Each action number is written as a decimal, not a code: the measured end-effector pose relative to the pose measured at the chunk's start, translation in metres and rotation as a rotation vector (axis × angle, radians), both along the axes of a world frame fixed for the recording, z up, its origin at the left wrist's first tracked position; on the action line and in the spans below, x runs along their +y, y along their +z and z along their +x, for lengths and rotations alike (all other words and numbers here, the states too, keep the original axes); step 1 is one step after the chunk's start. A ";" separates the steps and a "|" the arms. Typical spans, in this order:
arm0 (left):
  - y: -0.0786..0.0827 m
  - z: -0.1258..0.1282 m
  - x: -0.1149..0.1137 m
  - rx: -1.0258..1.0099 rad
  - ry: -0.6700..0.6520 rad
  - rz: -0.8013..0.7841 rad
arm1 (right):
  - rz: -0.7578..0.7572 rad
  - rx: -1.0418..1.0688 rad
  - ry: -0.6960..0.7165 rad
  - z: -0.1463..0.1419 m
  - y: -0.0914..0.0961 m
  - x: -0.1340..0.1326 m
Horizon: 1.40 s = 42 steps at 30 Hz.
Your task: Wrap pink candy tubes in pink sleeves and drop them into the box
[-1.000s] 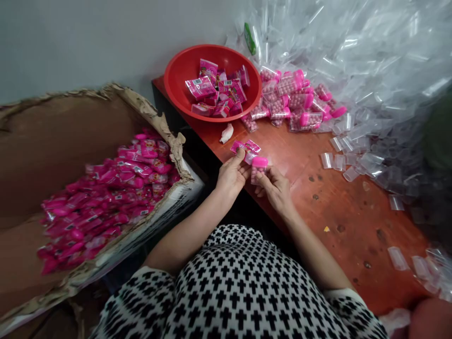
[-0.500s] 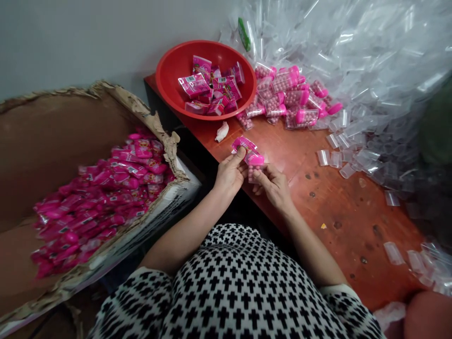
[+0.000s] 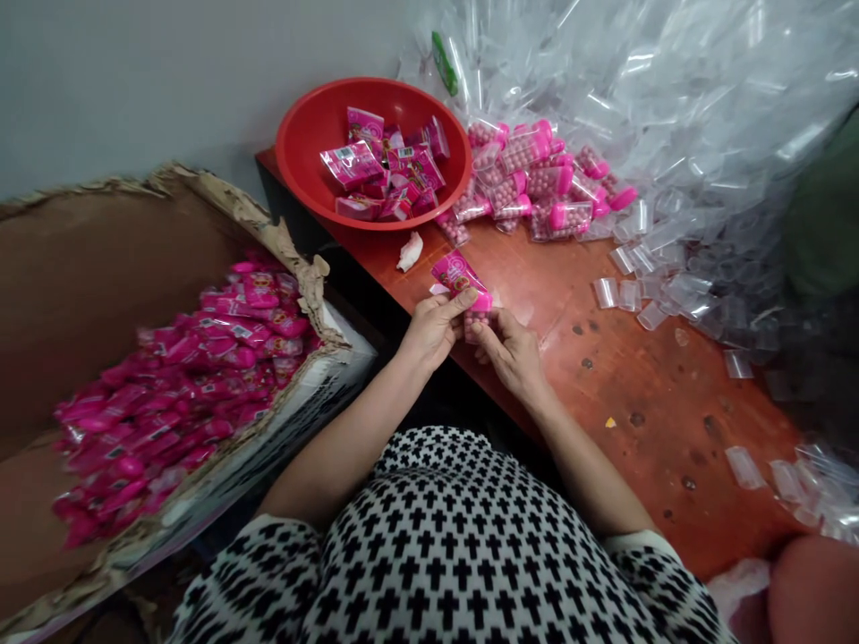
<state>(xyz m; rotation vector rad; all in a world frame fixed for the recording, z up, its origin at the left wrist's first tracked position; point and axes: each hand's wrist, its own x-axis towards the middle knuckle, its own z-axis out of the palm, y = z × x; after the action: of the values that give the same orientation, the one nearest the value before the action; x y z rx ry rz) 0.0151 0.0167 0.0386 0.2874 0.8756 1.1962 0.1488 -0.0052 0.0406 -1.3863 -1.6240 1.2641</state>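
Note:
My left hand (image 3: 431, 333) pinches a pink printed wrapper sleeve (image 3: 454, 271), its thumb lying by the pink cap of a small clear candy bottle (image 3: 477, 319). The sleeve stretches up and left from the cap; whether it encloses the cap I cannot tell. My right hand (image 3: 515, 356) grips the bottle's lower body, which holds pink candy balls. Both hands are at the table's near edge. Beyond them sits a red bowl (image 3: 295, 188) of folded pink wrapper sleeves (image 3: 352, 163). Similar bottles filled with pink balls (image 3: 530, 183) lie piled right of the bowl.
A torn-edged cardboard box (image 3: 309, 295) on the left holds many pink wrapped bottles (image 3: 194, 367). Empty clear tubes (image 3: 644, 259) heap over the back and right of the red-brown table (image 3: 577, 394). A crumpled white scrap (image 3: 409, 251) lies before the bowl.
The wrapper sleeve has straightened and now reaches further up and left from the cap. My left thumb has shifted towards the cap. The whole view has slid slightly.

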 end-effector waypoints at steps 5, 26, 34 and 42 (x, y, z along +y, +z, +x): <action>0.002 -0.008 0.005 0.062 -0.108 0.050 | -0.180 0.259 0.082 0.004 0.003 0.008; 0.008 -0.008 0.007 0.143 -0.160 0.125 | -0.136 0.257 0.098 0.007 0.000 0.007; 0.010 -0.014 0.008 0.217 -0.211 0.163 | -0.165 0.402 0.094 0.007 -0.002 0.007; 0.007 -0.004 0.000 0.263 -0.071 0.127 | -0.225 0.530 0.005 0.005 -0.007 0.006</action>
<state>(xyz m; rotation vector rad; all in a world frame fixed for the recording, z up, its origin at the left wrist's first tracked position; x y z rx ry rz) 0.0112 0.0170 0.0460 0.5850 1.0093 1.1656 0.1534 0.0006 0.0335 -1.0438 -1.1488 1.6843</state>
